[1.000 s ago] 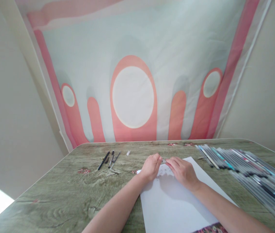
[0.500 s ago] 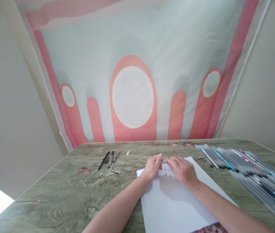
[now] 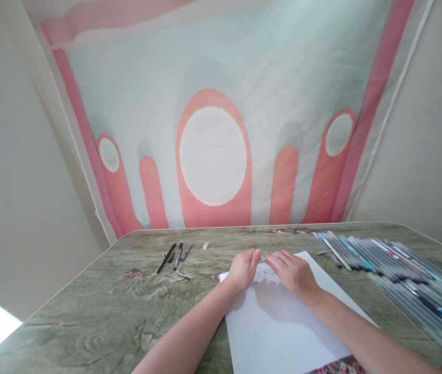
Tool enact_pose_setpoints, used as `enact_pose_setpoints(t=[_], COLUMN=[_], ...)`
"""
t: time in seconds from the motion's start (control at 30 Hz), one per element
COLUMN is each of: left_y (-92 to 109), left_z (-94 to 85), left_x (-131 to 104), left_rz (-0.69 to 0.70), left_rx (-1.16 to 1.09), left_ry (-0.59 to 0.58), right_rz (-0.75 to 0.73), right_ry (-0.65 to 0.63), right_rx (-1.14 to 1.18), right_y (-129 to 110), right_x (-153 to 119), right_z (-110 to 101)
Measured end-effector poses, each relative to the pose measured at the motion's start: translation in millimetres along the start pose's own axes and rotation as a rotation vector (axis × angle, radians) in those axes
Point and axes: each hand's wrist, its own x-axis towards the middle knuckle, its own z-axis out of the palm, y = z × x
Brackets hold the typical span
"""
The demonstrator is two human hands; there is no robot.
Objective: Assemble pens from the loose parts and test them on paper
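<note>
My left hand (image 3: 245,269) and my right hand (image 3: 293,274) are raised over the top part of a white sheet of paper (image 3: 283,330). Both are closed, their fingertips almost meeting. Between them shows a small, pale, clear-looking piece (image 3: 263,258), pinched from both sides and too small to name. Small dark marks show on the paper below the fingers.
Left of the paper lie a black pen (image 3: 165,258), several thin pen parts (image 3: 178,257) and a small clear piece (image 3: 205,245). Rows of pens and refills (image 3: 384,259) cover the right side of the wood-patterned table (image 3: 99,306). Behind hangs a pink-and-pale cloth (image 3: 213,62).
My left hand has tilted slightly, its thumb a little lower. The fingers of both hands have shifted slightly around the small piece.
</note>
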Motion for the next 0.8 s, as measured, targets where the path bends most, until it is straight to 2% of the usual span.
enact_pose_setpoints(t=[0.2,0.33,0.53,0.7,0.8], left_y=[1,2,6,4,-2], left_z=[-7.5,-9.4,-12.5,-8.4,-3.8], left_x=[1,1,-2,-2,2], left_rz=[0.099,0.125,0.133,0.023,-0.068], left_rx=[0.164,0.168,0.097,-0.067,-0.197], left_ry=[-0.034,-0.053,-0.069,0.001,-0.036], right_rz=[0.0,0.023,0.063,0.115,0.11], right_ry=[-0.055,-0.1,-0.073,-0.079,-0.065], right_rx=[0.019,0.015,0.011,0.024,0.003], right_y=[0,0,-2,0,1], right_x=[0,-1,-2,-4,-4], right_z=[1,2,5,8,9])
